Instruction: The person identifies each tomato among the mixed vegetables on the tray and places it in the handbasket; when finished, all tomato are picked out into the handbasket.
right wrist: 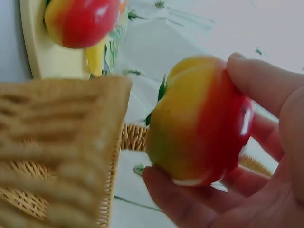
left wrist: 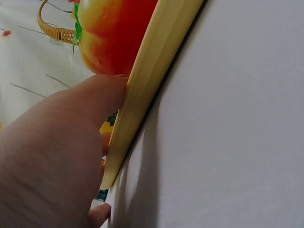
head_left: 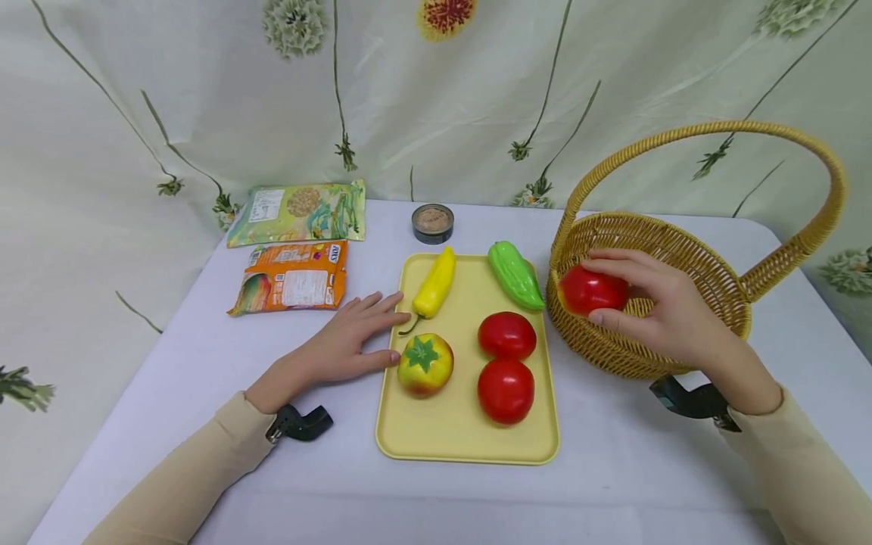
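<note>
Tomato [head_left: 587,291] is gripped in the right hand [head_left: 664,303], held over the left side of the wicker basket [head_left: 613,352]. Left hand's [head_left: 347,341] kinda spread out, fingertips on the yellow tray's [head_left: 470,445] left edge, pepper [head_left: 436,284] nearby.

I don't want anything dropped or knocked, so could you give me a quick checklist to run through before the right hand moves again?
1. Grip on the held tomato: ok; the right hand has thumb and fingers around it.
2. Held tomato resting in the basket: not ok; it is in the hand, at the basket's tray side.
3. Basket upright: ok; it stands on its base, handle up.
4. Basket floor free of other things: cannot tell; the hand and tomato hide part of it.
5. Left hand at the tray: ok; it touches the left edge.
</note>
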Available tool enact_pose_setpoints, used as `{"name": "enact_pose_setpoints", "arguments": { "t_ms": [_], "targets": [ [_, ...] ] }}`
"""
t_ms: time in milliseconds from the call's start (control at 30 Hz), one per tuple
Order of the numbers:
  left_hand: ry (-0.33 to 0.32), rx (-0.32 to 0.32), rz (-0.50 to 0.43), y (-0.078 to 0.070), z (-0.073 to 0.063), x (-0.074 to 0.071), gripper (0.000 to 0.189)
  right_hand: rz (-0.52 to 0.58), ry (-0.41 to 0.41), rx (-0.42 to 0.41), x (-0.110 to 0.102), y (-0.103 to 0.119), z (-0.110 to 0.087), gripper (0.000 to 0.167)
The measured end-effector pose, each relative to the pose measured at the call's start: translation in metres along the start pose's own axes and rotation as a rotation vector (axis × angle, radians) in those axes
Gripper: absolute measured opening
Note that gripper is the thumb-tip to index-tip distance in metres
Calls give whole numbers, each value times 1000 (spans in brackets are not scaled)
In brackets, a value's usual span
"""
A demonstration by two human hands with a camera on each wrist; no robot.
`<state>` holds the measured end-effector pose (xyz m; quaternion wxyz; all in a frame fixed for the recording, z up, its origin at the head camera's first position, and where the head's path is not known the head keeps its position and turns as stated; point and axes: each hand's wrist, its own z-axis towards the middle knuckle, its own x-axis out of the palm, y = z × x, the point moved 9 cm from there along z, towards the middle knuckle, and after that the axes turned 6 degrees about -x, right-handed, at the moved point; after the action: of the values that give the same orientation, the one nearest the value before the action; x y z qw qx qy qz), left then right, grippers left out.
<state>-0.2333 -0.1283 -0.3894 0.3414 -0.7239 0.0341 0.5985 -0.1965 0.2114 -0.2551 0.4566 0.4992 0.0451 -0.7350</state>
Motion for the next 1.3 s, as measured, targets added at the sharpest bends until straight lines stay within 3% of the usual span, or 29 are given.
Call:
{"name": "enact_pose_setpoints", "arguments": {
  "t_ms": [200, 867, 1300],
  "targets": [
    [2, -1, 5, 2, 1, 1, 63, -20, 11, 108, 1, -19, 0, 59],
    [-1, -4, 1, 3, 0, -1, 64, -103, 59, 268, 23, -53, 0, 50],
    [0, -9, 4, 0, 0, -1, 63, -67, 241, 422, 43, -68, -9, 51]
  ]
}}
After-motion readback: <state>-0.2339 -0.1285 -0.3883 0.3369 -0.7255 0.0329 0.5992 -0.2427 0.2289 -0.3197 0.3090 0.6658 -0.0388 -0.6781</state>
